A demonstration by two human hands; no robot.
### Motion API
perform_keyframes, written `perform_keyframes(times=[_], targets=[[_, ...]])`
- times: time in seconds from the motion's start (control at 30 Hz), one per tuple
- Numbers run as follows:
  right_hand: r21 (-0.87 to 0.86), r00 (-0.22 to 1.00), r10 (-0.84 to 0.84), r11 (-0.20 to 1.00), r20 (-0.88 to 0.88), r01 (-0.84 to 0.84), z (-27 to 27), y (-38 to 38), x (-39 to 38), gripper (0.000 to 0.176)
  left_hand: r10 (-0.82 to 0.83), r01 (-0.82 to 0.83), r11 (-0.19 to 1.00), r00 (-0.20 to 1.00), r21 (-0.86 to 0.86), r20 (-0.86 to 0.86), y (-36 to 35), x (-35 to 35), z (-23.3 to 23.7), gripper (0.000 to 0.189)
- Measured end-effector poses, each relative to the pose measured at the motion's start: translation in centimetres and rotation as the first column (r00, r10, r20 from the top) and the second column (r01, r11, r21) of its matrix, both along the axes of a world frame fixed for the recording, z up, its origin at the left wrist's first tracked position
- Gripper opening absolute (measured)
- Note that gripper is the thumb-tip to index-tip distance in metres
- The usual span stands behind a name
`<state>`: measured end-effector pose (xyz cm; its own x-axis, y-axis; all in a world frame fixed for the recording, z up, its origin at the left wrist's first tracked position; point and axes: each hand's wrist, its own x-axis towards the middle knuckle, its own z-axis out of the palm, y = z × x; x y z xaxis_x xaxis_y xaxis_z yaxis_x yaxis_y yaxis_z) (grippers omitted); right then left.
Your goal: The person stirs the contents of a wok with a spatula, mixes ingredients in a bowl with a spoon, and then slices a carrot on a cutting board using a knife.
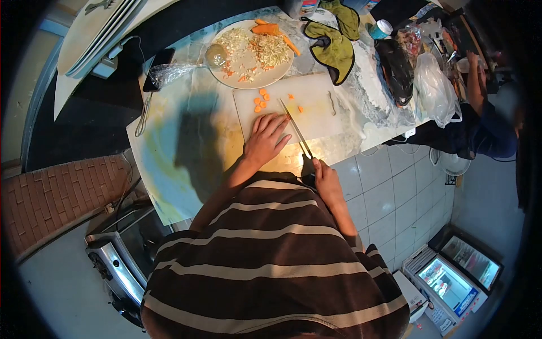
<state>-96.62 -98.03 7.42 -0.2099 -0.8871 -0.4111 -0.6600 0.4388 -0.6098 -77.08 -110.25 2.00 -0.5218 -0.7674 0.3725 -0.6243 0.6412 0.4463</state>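
Note:
My right hand (327,183) is closed around the dark handle of a kitchen knife (297,127). Its long blade points away from me over a white cutting board (316,121). On the board, my left hand (264,141) has its fingers bent together, tips close to the blade and thumb apart; whatever lies under them is hidden. Several carrot slices (261,100) rest just beyond my left fingers, and small carrot bits (300,109) lie right of the blade. Behind the board, a large plate (257,85) bears shredded vegetables (271,52) and carrot pieces (266,29).
A tied plastic bag (175,73) and a phone (160,69) lie left of the plate. Green cloths (330,48) are at the back. A black bag (394,70) and white plastic bag (435,87) sit right, near another person (491,127). A metal appliance (116,271) stands lower left.

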Motion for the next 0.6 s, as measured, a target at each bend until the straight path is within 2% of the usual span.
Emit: perform_keyframes(times=[0.37,0.6], targets=[[0.081,0.999,0.021,0.997,-0.037,-0.018,-0.07,-0.29,-0.33,0.052,0.003,-0.003,1.0,1.0,-0.001,-0.012,0.01,-0.06,0.15,0.045],[0.123,0.998,0.043,0.992,-0.04,-0.038,0.47,-0.7,-0.33,0.053,0.057,-0.053,0.998,0.995,0.045,-0.084,-0.15,0.01,0.12,0.043]])
